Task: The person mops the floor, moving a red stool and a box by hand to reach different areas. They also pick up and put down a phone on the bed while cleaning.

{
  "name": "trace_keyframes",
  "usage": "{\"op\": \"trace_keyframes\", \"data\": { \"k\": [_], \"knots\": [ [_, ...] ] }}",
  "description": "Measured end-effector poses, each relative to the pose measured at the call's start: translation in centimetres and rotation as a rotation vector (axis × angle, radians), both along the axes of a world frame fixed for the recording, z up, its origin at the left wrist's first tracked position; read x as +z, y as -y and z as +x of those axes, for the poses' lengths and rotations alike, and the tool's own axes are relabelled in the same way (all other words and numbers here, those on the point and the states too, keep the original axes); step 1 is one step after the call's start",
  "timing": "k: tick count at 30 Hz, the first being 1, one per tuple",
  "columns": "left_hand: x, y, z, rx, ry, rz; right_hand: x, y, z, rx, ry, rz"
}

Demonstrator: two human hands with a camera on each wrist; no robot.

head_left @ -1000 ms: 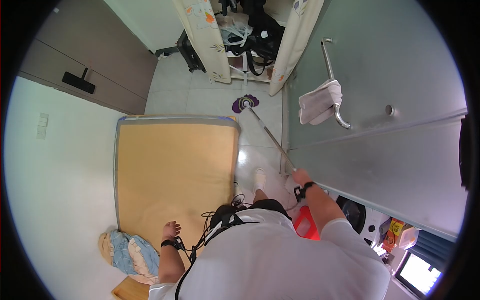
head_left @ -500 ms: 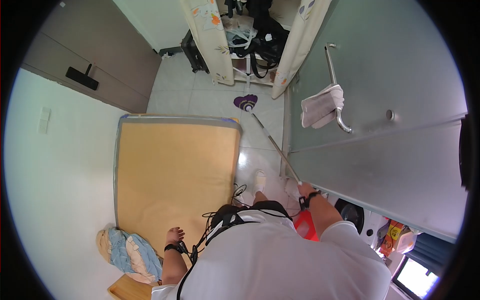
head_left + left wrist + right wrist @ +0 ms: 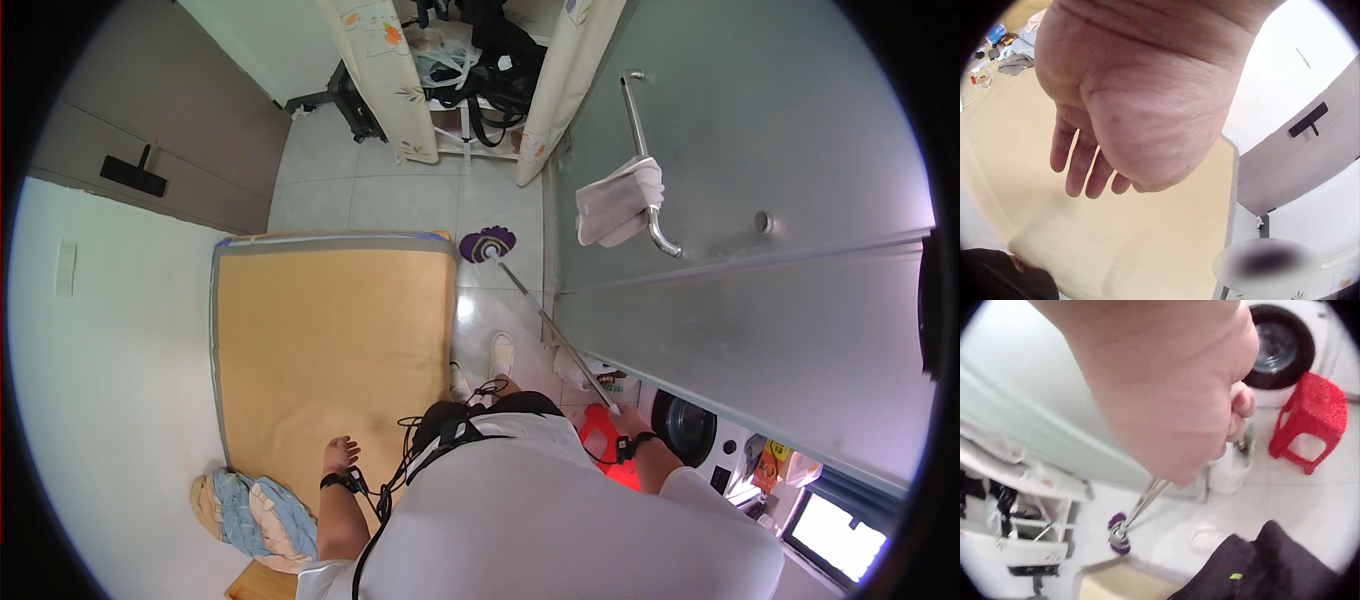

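My right hand [image 3: 627, 420] grips the upper end of a mop's metal pole [image 3: 570, 350], fingers curled round it. In the head view the pole slants away across the floor to a purple mop head [image 3: 488, 244], which lies on the tiles close to the mattress corner. The right wrist view shows the same purple mop head [image 3: 1119, 534] at the far end of the pole, below my fist. My left hand [image 3: 341, 454] hangs over the tan mattress [image 3: 335, 340] with fingers loosely extended, holding nothing. Its spread fingers [image 3: 1079, 172] show in the left wrist view.
A red plastic stool [image 3: 1313, 419] stands by the washing machine [image 3: 684, 428]. On the right runs a frosted glass wall [image 3: 700, 320] with a towel [image 3: 620, 200] on its handle. Ahead is a curtained wardrobe [image 3: 420, 140]. Bedding [image 3: 255, 515] lies on the mattress.
My right hand has drawn back toward my body and slightly right, pulling the mop. The mop head has come nearer, from by the wardrobe to beside the mattress corner. The left hand stays over the mattress.
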State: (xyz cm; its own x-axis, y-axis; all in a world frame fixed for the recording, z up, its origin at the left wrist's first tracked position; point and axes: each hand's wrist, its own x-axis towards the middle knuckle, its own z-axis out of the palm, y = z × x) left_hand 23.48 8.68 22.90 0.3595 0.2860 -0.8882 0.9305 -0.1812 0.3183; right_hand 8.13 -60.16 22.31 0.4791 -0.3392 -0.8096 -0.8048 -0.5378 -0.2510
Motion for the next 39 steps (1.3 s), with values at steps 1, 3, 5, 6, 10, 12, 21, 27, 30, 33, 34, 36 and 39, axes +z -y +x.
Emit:
{"op": "trace_keyframes", "data": {
  "k": [1,3,5,6,10,12,21,27,30,33,34,36,39],
  "knots": [
    [0.2,0.5,0.5,-0.002,0.001,0.002,0.1,-0.3,1.6,0.032,0.124,-0.025],
    [1.0,1.3,1.4,-0.02,0.026,0.018,-1.8,-0.8,5.5,0.206,0.104,-0.096],
    [1.5,1.8,2.2,-0.021,0.028,0.02,-4.6,-1.4,9.7,0.409,0.149,-0.081],
    [1.7,1.9,2.4,-0.02,0.017,0.015,-4.0,-2.4,12.3,0.355,0.195,-0.093],
    [2.7,2.6,3.2,0.033,0.042,0.035,-3.6,-3.1,21.9,0.137,0.228,0.06],
    [3.4,3.1,3.5,0.052,0.107,0.04,-3.6,-3.2,25.4,0.076,0.238,0.091],
    [0.5,1.5,-1.1,0.215,0.022,-0.035,-6.9,-4.6,33.4,0.153,0.294,0.021],
    [-3.9,-1.6,-1.5,0.359,-0.133,-0.13,-0.4,-1.0,29.2,0.162,0.164,-0.128],
    [-5.2,-1.9,2.8,0.381,-0.15,-0.198,0.6,0.5,25.4,0.145,0.117,-0.179],
    [-6.2,-1.7,9.9,0.269,-0.056,-0.097,4.1,1.3,23.1,0.045,0.06,-0.196],
    [-6.1,-1.4,12.2,0.212,-0.005,-0.092,4.9,0.9,22.6,0.053,0.046,-0.206],
    [-4.6,0.3,17.8,0.093,0.068,-0.038,6.5,0.5,22.6,0.008,-0.041,-0.138],
    [-3.6,2.8,25.0,-0.041,0.152,-0.012,10.0,-3.0,27.3,-0.442,-0.119,0.172]
  ]
}}
